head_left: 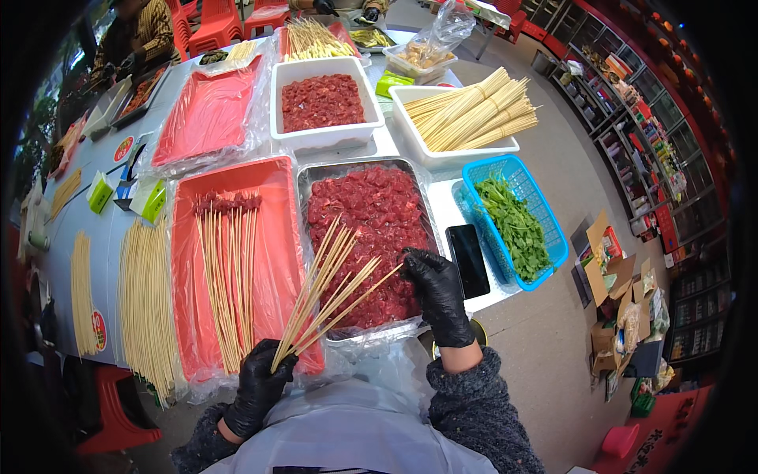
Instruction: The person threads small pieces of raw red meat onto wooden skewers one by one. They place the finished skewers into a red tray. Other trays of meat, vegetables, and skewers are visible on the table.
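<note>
My left hand (259, 385), in a black glove, is closed round the lower ends of a fanned bundle of bamboo skewers (316, 296). They slant up and right over a metal tray (425, 183) of raw red meat pieces (367, 213). At the tray's right side my black-gloved right hand (437, 296) is closed, its fingertips meeting the point of one skewer. Whatever those fingertips pinch is hidden. Left of the meat, a red plastic-lined tray (278, 237) holds a row of skewers (225, 284) with meat threaded at their far ends.
Loose skewers (144, 300) lie at the left. Beyond stand a white tub (328, 136) of meat and another tub (474, 160) of bundled skewers. A black phone (468, 261) and a blue basket (557, 245) of green herbs sit at the right. People are across the table.
</note>
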A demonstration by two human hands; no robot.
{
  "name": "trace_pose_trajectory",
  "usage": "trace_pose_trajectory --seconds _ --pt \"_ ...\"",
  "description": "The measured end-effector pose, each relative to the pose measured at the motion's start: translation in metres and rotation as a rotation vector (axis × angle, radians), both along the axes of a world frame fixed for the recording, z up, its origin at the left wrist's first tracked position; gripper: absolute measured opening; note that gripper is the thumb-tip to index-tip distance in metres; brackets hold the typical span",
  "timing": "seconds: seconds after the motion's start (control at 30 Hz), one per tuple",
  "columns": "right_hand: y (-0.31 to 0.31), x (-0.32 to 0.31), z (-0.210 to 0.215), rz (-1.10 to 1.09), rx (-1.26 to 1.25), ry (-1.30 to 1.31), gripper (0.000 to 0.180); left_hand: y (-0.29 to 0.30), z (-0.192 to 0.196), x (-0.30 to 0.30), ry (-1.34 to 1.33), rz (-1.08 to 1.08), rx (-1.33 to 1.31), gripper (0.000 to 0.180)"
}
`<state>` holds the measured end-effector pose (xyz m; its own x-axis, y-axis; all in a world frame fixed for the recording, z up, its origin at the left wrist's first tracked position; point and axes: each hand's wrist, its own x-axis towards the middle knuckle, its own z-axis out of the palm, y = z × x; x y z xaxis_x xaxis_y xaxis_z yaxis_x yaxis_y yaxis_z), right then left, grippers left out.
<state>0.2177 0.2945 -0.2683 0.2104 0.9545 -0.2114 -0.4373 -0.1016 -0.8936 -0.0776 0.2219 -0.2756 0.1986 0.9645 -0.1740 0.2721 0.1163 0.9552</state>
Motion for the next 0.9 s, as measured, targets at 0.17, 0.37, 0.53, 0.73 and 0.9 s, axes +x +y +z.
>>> trace_pose_trajectory --seconds 0.17,0.37,0.53,0.73,0.9 --pt "-0.002 -0.005 0.007 -0.063 0.071 -0.204 0.018 -0.001 -0.005 -0.004 0.061 -0.032 0.048 0.009" --pt "-0.002 -0.003 -0.002 -0.071 0.190 -0.513 0.021 -0.001 -0.004 -0.005 0.058 -0.025 0.041 0.009" --pt "-0.002 -0.006 -0.006 -0.067 0.211 -0.538 0.020 -0.001 -0.006 -0.004 0.056 -0.025 0.045 0.009" --pt "-0.004 -0.011 -0.011 -0.039 0.228 -0.583 0.021 -0.001 -0.006 0.000 0.033 -0.031 0.060 0.009" --pt "-0.006 -0.016 -0.009 -0.029 0.280 -0.681 0.022 0.001 -0.012 0.002 0.025 -0.037 0.061 0.008"
